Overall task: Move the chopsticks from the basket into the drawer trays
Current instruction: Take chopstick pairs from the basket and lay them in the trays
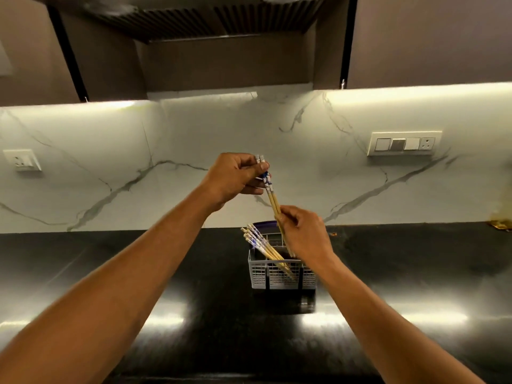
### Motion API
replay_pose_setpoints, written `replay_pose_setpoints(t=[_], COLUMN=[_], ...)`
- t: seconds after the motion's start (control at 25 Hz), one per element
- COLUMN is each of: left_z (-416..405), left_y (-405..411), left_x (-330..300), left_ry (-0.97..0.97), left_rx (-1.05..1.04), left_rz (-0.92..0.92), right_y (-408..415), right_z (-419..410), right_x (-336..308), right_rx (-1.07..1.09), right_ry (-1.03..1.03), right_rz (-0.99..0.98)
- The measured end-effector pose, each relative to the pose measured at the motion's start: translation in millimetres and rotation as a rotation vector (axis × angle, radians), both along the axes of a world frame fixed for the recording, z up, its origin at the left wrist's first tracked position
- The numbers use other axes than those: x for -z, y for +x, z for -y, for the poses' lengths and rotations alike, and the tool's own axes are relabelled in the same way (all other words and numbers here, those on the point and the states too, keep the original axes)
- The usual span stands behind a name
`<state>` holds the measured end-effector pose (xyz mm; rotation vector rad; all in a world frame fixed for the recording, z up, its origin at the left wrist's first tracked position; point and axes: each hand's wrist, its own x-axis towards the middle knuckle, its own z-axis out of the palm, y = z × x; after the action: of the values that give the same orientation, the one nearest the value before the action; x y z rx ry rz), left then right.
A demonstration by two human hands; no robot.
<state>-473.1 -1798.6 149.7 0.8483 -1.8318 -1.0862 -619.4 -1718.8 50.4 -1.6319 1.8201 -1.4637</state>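
Above the black counter [194, 314], both hands are raised in front of the marble backsplash [194, 139] and share one pair of chopsticks [273, 202]. The left hand [235, 177] has its fingers curled, with thumb and fingertips pinching the pair at its blue-and-white patterned top end. The right hand [306, 231], lower and to the right, has its fingers closed round the plain wooden shafts near the middle. The pair runs steeply from upper left to lower right, its lower tips hidden behind the right hand just above the basket [281, 277].

The basket is a pale, slotted plastic cutlery holder standing on the counter close to the backsplash. Inside it a bundle of remaining chopsticks [261, 245] leans toward the left, patterned ends up and projecting past the rim; the exact count cannot be told. A dark blue-rimmed part shows at the basket's far side.

On the backsplash, a switch panel [404, 143] is mounted at the right and a socket [22, 159] at the left. A range hood [205, 18] hangs overhead between dark cabinets.
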Motion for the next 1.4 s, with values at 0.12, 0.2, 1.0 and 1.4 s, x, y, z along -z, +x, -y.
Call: replay_pose_setpoints(t=[0.12, 0.2, 1.0, 1.4], left_z=[-16.8, -25.6, -63.4, -79.9], left_y=[-6.0, -11.8, -50.9, -27.5], left_x=[-6.4, -4.3, 29.5, 174.7], left_ry=[-0.004, -0.008, 0.004, 0.386], left_rx=[0.02, 0.029, 0.117, 0.275], left_rz=[-0.013, -0.042, -0.053, 0.104], right_y=[-5.1, -9.6, -37.2, -17.7], right_z=[-14.8, -23.8, -77.3, -134.9], right_x=[-0.6, 1.4, 22.2, 154.5], right_rx=[-0.026, -0.047, -0.04, -0.024], right_ry=[-0.009, -0.022, 0.08, 0.434], right_rz=[0.064, 0.106, 0.243, 0.36])
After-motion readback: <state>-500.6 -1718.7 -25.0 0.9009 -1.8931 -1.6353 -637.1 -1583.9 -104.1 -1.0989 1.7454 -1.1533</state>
